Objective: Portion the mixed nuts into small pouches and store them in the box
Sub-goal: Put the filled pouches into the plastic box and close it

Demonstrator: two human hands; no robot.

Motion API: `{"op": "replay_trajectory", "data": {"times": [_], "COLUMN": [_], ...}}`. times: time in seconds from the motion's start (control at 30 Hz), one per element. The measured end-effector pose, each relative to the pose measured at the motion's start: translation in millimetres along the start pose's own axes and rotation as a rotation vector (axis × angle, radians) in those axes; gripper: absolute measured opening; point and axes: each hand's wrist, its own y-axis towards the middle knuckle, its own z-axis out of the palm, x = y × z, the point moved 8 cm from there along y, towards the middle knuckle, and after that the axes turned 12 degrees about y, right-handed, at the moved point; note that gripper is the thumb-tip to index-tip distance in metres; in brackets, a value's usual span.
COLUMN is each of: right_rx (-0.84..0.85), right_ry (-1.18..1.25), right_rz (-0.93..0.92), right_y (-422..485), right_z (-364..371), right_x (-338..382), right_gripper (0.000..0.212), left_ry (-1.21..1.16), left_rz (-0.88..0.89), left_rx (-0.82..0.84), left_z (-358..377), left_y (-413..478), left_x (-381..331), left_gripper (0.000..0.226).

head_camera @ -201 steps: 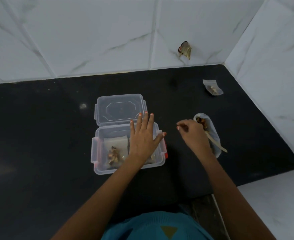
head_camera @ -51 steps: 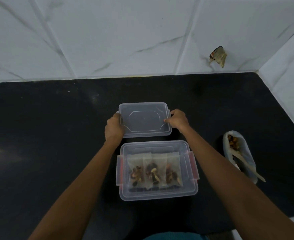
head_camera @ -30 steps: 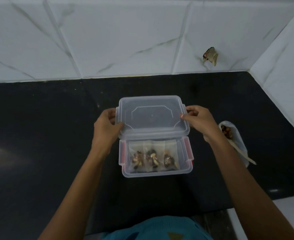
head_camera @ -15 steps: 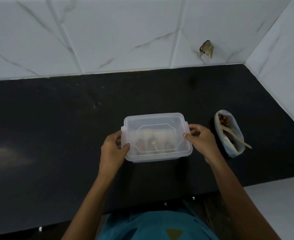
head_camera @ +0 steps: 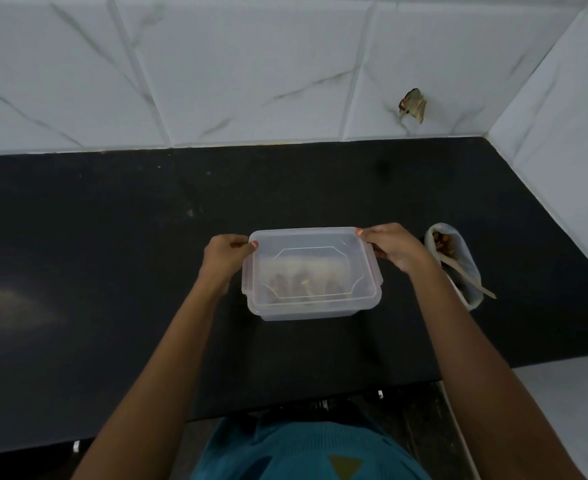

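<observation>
Lid (head_camera: 311, 268) now sits on the box (head_camera: 306, 315).
Left hand (head_camera: 225, 258) and right hand (head_camera: 394, 252) grip its far corners (pouches (head_camera: 303, 282) dim inside).

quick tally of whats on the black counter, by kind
box: 1
lid: 1
nut pouches, dim through the lid: 3
bag of mixed nuts: 1
wooden spoon: 1
total: 7
</observation>
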Motion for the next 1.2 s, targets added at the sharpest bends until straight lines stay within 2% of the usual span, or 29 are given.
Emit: {"op": "replay_trajectory", "data": {"times": [0.23, 0.37, 0.5, 0.6, 0.7, 0.97, 1.03, 1.1, 1.2], "right_rx": [-0.037, -0.077, -0.12, -0.018, 0.026, 0.006, 0.002, -0.071, -0.19], "right_ry": [-0.016, -0.071, 0.038, 0.083, 0.158, 0.126, 0.04, -0.079, -0.198], "right_rz": [0.034, -0.083, -0.156, -0.064, 0.01, -0.015, -0.05, -0.146, -0.45], "right_y": [5.7, -4.2, -34.3, -55.5, -60.6, -53.5, -53.7, -52.4, -54.4], "right_z": [2.4, -0.4, -11.0, -5.4, -3.4, -1.3, -3.4, -7.5, -0.8], "right_x": [0.1, 3.0, -12.6, -35.6, -49.9, -53.2, -49.7, -40.0, -6.7], "right_gripper": [0.028, 0.038, 0.036, 0.044, 0.051, 0.055, 0.055, 0.058, 0.054], "left_ry": [-0.021, -0.022, -0.021, -0.045, -0.103, -0.089, 0.073, 0.271, 0.411], "left_rz": [-0.007, -0.005, -0.033, -0.048, -0.058, -0.047, -0.005, 0.116, 0.347], "left_rx": [0.004, -0.063, -0.016, 0.059, 0.063, 0.018, -0.042, -0.172, -0.282], "left_z": [2.1, 0.7, 3.9, 10.6, 12.2, 12.8, 9.7, 3.8, 11.8], "left_y": [6.7, -1.9, -26.1, -45.0, -51.0, -52.0, -52.0, -52.8, -57.3], "left_x": [2.9, 12.2, 27.6, 36.2, 39.1, 40.4, 36.9, 21.8, -16.3], "left_gripper": [0.035, 0.045, 0.043, 0.035, 0.034, 0.038, 0.052, 0.062, 0.057]}}
